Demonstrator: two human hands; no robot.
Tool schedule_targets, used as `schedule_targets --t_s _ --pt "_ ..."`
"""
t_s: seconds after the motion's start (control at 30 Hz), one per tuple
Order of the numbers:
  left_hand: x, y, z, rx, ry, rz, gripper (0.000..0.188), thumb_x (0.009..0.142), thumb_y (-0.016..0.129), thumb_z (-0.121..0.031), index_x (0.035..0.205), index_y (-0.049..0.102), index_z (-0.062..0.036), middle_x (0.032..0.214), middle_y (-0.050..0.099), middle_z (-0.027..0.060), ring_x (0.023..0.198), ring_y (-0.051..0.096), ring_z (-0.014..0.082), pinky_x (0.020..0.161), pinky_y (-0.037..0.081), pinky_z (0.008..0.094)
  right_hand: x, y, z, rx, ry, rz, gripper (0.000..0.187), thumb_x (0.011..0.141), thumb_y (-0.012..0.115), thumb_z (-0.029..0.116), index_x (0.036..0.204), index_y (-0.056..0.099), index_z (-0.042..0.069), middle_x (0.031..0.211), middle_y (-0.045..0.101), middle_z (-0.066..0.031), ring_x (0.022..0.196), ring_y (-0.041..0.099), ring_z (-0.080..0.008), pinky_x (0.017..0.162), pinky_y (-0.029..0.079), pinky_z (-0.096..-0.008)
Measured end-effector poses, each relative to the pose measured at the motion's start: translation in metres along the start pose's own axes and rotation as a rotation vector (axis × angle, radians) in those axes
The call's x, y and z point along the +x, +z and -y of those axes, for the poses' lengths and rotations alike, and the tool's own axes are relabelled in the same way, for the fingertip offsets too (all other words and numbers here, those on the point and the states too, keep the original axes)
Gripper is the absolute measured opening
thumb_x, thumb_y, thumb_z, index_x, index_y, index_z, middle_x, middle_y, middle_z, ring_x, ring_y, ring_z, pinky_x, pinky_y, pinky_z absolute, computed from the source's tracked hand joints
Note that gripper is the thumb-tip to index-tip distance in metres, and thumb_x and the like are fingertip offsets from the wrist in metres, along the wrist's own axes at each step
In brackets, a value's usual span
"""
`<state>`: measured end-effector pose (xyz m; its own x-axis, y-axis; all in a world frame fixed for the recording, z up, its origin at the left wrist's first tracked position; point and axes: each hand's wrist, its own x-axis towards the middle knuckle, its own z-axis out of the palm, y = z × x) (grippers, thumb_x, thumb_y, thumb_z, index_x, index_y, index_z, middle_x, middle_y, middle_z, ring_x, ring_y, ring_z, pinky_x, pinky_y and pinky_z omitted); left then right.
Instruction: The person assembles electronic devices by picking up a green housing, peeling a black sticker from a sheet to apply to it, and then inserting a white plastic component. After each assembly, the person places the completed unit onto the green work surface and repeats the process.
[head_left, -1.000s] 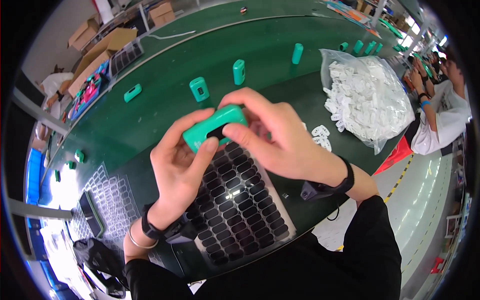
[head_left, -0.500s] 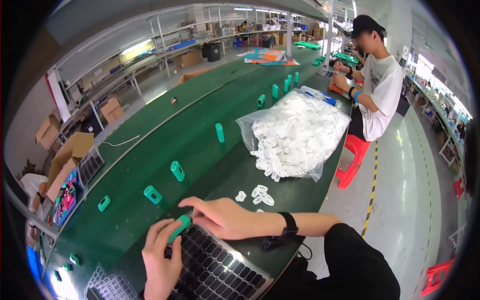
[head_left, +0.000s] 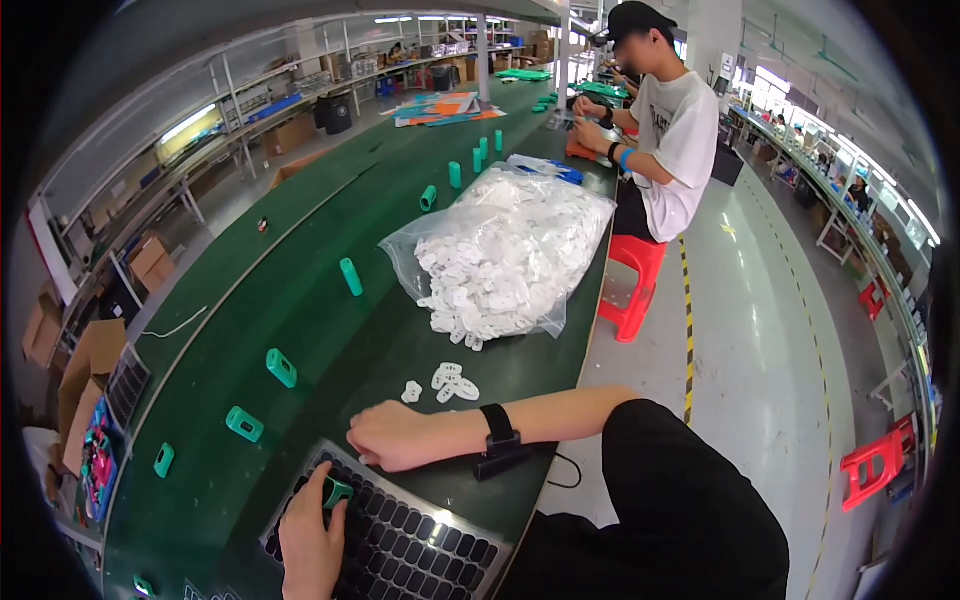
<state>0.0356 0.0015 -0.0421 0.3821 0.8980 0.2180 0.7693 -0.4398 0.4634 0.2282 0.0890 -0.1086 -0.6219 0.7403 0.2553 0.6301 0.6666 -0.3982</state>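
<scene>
Green casing (head_left: pixel 341 492) sits pinched between thumb and fingers of the left hand (head_left: pixel 310 537) over a black-celled sheet (head_left: pixel 425 533); whether the curled right hand (head_left: pixel 397 437) holds anything cannot be told.

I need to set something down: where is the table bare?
Bare green table lies between the nearer green cases and loose white pieces, and between the farther green cases and orange-and-blue sheets. Crowded: the bag of white pieces, and the black-oval sheet beneath the left hand.
</scene>
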Motion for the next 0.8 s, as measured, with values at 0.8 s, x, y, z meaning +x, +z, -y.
schedule_targets --t_s 0.8 --pt "0.003 0.042 0.02 -0.519 0.121 -0.068 0.034 0.075 0.069 -0.003 0.107 0.06 0.0003 0.093 0.062 0.0129 0.08 0.06 0.023 0.072 0.048 0.0299 -0.033 -0.061 0.065 0.235 -0.145 -0.236 0.011 0.074 0.068 -0.001 0.084 0.065 0.002 0.079 0.061 -0.0058 0.065 0.06 -0.0185 0.057 0.047 -0.0265"
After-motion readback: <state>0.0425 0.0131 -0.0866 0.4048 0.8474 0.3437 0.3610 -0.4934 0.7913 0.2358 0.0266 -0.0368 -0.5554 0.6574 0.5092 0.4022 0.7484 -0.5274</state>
